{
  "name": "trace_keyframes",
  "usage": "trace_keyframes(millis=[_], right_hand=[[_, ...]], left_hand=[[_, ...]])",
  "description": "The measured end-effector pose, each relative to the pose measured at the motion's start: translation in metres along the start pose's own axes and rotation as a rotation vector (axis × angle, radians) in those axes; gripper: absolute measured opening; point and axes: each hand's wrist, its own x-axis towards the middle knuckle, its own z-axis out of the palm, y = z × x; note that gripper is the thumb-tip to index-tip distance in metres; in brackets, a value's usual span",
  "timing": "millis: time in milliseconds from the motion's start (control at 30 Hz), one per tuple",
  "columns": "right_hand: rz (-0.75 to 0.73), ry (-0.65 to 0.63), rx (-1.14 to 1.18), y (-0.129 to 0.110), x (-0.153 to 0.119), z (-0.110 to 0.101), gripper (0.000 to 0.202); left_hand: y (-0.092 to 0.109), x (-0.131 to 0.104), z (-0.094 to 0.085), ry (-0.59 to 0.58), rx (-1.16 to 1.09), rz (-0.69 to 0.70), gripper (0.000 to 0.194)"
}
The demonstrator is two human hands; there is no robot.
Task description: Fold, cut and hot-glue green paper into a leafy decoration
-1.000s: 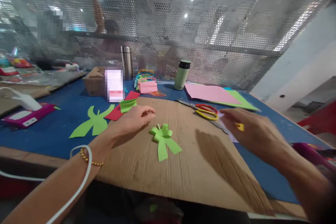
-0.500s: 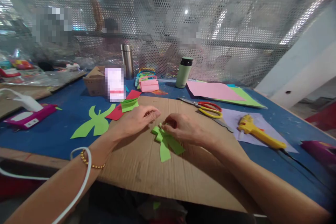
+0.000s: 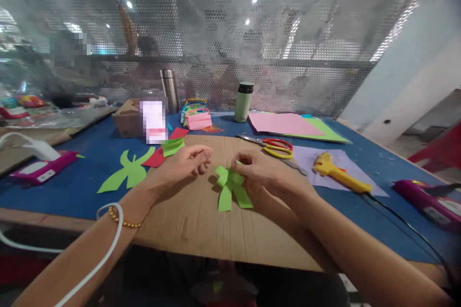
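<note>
My right hand (image 3: 260,169) pinches the upper right side of a light-green foam or paper bow (image 3: 226,186), which has folded loops on top and two tails hanging down. The bow is held just over a cardboard sheet (image 3: 187,223). To its left, my left hand (image 3: 191,160) is closed, thumb against the curled fingers, apart from the bow. Whether anything small sits in those fingers is hidden. A flat green cutout (image 3: 130,171) with curved arms and two tails lies left of my left forearm. Behind that hand are a folded green piece (image 3: 173,147) and red pieces (image 3: 155,157).
Scissors (image 3: 275,147) with red and yellow handles lie at the cardboard's right edge. A yellow glue gun (image 3: 342,175) rests on a lilac sheet (image 3: 306,156). A green tumbler (image 3: 244,103), steel flask (image 3: 169,91), box (image 3: 126,122) and pink sheet (image 3: 284,123) stand or lie behind.
My right hand has raised and turned the bow, so its loops and tails face me more. The fingers of my left hand have curled in tighter. The head view has shifted slightly.
</note>
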Motion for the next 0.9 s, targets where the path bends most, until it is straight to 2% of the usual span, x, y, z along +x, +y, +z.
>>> trace_keyframes(millis=[67, 133, 200, 267, 367, 533, 733, 900], right_hand=[[0.018, 0.029, 0.22, 0.007, 0.001, -0.005, 0.013], [0.033, 0.061, 0.413, 0.011, 0.002, -0.009, 0.017], [0.032, 0.1, 0.541, 0.014, 0.003, -0.013, 0.019], [0.015, 0.141, 0.602, 0.015, 0.004, -0.015, 0.02], [-0.022, 0.194, 0.603, 0.017, 0.004, -0.017, 0.02], [-0.063, 0.193, 0.49, 0.022, 0.005, -0.021, 0.017], [-0.086, 0.246, 0.334, 0.021, 0.007, -0.025, 0.022], [-0.084, 0.276, 0.316, 0.017, 0.008, -0.023, 0.022]], left_hand=[[0.01, -0.004, 0.01, -0.009, -0.121, -0.039, 0.063], [0.022, -0.007, 0.024, -0.092, -0.303, -0.065, 0.066], [0.033, -0.007, 0.039, -0.174, -0.419, -0.108, 0.061], [0.041, -0.004, 0.051, -0.183, -0.484, -0.128, 0.046], [0.046, 0.007, 0.064, -0.158, -0.525, -0.18, 0.029], [0.034, 0.022, 0.074, 0.047, -0.591, -0.24, 0.027], [0.017, 0.019, 0.078, 0.038, -0.551, -0.268, 0.032], [0.012, 0.016, 0.078, 0.075, -0.464, -0.196, 0.027]])
